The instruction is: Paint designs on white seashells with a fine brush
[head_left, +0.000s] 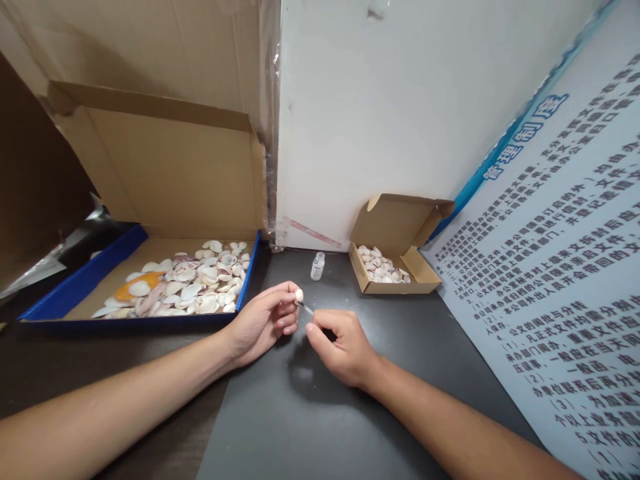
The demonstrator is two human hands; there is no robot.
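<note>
Between thumb and fingertips, my left hand pinches a small whitish seashell. My right hand is closed on a thin small brush, whose dark tip points up at the shell's lower edge. Whether the tip touches the shell is too small to tell. Beyond both hands a small clear bottle with a white label stands upright and uncapped on the dark grey mat. The palm side of my right hand and most of the brush's handle are hidden.
At the left, a large blue-edged cardboard box lies with its lid raised, many seashells inside. A smaller open carton at the right holds more shells. A white panel rises behind, and a printed board leans along the right.
</note>
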